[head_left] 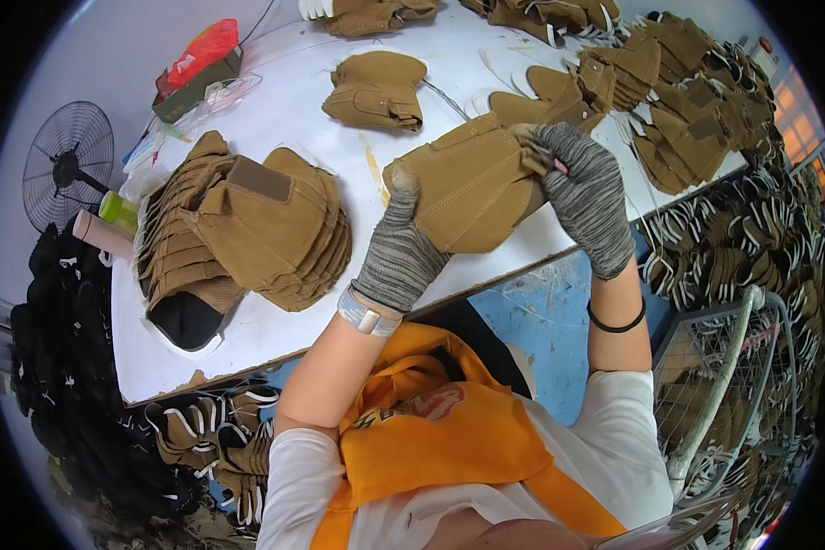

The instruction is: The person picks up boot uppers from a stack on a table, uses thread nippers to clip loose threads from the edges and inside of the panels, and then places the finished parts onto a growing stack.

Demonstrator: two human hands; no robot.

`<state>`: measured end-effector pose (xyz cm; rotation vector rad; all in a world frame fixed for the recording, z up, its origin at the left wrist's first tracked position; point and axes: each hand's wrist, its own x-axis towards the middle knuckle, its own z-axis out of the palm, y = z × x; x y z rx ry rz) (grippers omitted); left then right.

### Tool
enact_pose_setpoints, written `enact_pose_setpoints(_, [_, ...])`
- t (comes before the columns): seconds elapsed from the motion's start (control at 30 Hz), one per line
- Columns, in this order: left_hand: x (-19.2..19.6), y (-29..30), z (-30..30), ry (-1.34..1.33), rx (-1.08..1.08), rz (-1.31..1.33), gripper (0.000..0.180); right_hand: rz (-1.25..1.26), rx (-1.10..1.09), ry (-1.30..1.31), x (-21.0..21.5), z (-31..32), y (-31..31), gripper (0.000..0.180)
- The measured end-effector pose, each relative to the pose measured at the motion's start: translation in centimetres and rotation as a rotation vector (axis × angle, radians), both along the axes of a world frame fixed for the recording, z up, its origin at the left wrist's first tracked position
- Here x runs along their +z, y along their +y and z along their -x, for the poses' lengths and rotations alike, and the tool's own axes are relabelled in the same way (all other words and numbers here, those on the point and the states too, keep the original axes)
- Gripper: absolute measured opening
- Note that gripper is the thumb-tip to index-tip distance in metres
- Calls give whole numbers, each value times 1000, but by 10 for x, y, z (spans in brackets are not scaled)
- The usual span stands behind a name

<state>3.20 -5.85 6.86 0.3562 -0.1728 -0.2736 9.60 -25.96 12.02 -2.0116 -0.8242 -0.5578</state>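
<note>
left hand (399,252): gloved, forearm rose from lower edge, fingers curled, gripping lower-left edge of tan suede boot upper (467,188)
boot upper: held over white table (275,119) front edge, long axis ran lower-left to upper-right
right hand (585,194): gloved, fingertips pinched upper's right corner
stack of uppers (247,229): lay left
far piles (678,101): right

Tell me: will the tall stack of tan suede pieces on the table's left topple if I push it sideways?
The stack of tan pieces would probably slide apart rather than tip whole: its layers are already fanned unevenly. Each piece looks soft and light, so upper ones may shift first.
</note>
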Motion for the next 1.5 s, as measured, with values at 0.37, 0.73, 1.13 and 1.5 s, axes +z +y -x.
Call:
enact_pose_setpoints(0.37, [-17, -13, 19, 65, 184, -399, 74, -895, 66, 777, -37, 31, -5, 25])
enact_pose_setpoints(0.73, [-22, 13, 36, -2, 139, -373, 70, -796, 165, 951, -32, 37, -2, 19])
enact_pose_setpoints(1.13, [-25, 7, 22, -9, 286, -308, 67, -53, -62, -81, -16, 74, 18, 34])
enact_pose_setpoints(1.5, [-27, 13, 17, -50, 374, -180, 75, -507, 181, 93, -69, 71, 14, 36])
